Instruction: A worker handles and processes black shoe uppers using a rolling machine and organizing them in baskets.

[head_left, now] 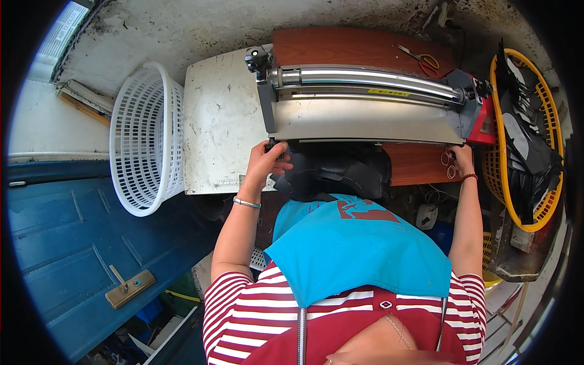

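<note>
A bench-top roller machine [365, 118] stands in front of me, with long steel rollers [377, 79], a flat metal plate and a red end housing [485, 125]. My left hand [266, 163] is at its left front corner, fingers closed round a small black foot [273, 145] below the plate. At the right front corner my right hand [462, 160] grips the machine's edge, its fingertips partly hidden. Between my hands, a heap of black sheet pieces [334, 170] lies against the front edge, above my blue apron [365, 249].
A white plastic basket [146, 140] stands left of the white tabletop [222, 121]. To the right, a yellow basket [500, 155] holds black cut pieces [526, 131]. Scissors [420, 59] lie on the reddish-brown board [359, 45] behind the machine. A blue door [91, 243] is at lower left.
</note>
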`<state>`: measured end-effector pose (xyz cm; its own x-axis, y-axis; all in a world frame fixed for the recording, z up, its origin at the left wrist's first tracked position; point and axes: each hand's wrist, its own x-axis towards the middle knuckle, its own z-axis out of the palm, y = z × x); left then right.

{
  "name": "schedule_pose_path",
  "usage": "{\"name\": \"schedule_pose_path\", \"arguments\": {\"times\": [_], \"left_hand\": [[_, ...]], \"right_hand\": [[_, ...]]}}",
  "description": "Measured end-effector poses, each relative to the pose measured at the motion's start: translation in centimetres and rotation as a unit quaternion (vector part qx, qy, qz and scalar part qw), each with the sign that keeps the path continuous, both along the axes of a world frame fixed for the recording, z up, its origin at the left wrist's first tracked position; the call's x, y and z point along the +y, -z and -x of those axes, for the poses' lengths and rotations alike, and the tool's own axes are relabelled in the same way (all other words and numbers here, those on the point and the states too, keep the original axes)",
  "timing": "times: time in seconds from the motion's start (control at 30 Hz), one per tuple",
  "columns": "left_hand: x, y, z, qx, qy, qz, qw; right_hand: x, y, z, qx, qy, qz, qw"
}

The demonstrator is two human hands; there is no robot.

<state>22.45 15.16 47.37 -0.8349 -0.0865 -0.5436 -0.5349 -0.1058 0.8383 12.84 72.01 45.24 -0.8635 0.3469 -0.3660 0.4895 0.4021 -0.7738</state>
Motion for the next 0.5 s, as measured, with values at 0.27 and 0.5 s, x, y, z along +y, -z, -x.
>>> {"name": "schedule_pose_path", "arguments": {"times": [0.27,0.5], "left_hand": [[-0.2,0.2,0.1,-0.006,0.011,-0.011,1.000],[-0.3,0.3,0.2,-0.007,0.018,-0.013,1.000]], "right_hand": [[0.2,0.3,-0.1,0.007,0.002,0.008,1.000],[2.0,2.3,0.4,0.035,-0.006,0.010,0.999]]}}
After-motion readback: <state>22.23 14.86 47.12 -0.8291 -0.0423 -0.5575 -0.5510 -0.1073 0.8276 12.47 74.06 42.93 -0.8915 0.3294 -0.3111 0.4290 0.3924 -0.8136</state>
